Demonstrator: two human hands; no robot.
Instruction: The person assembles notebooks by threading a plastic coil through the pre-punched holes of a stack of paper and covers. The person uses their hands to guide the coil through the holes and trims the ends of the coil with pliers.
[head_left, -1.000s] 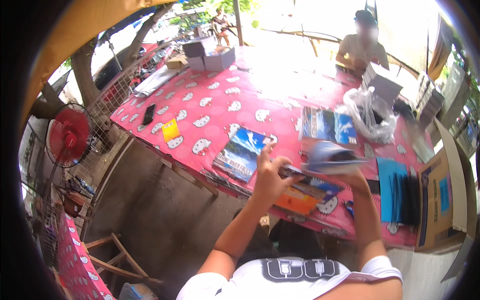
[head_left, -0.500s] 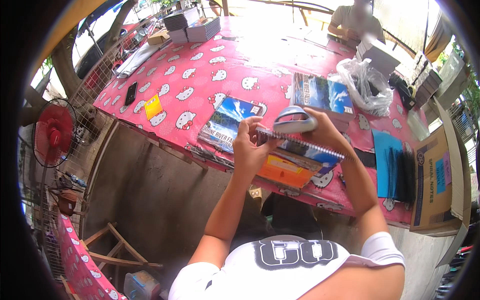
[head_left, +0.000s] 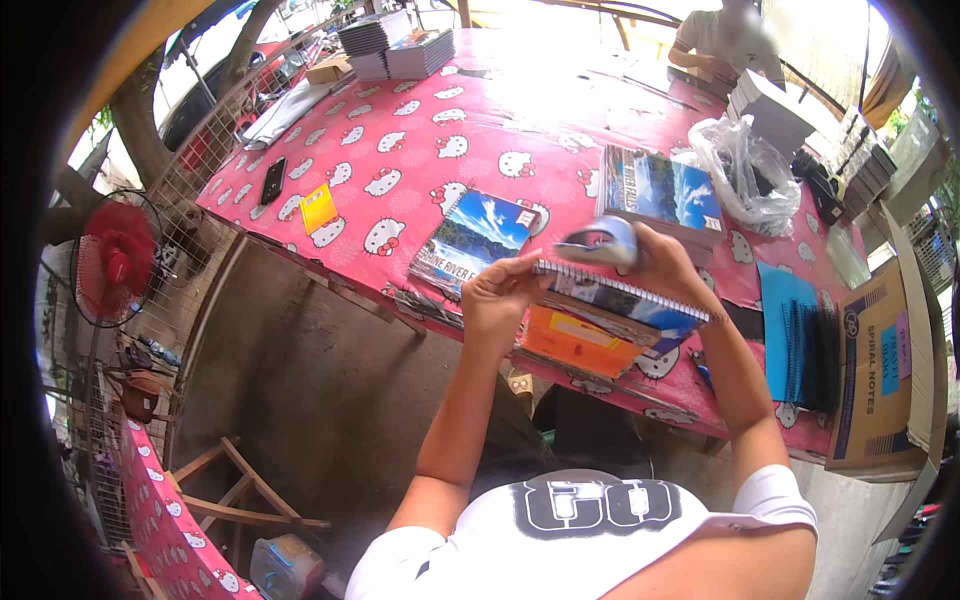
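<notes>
Left hand [head_left: 497, 300] and right hand [head_left: 668, 268] hold a spiral notebook [head_left: 622, 300] above the pink-clothed table [head_left: 420, 150].

We see a worktop [head_left: 420, 130] covered in pink cloth patterned with white cat faces. The spiral notebook [head_left: 620, 300] in hand has a blue-and-white landscape cover, like the two notebooks [head_left: 478, 240] lying flat. Beneath it sits an orange pad [head_left: 575, 340]. A yellow card [head_left: 318, 208], blue covers [head_left: 785, 330] and a red fan [head_left: 118, 262] stand out.
</notes>
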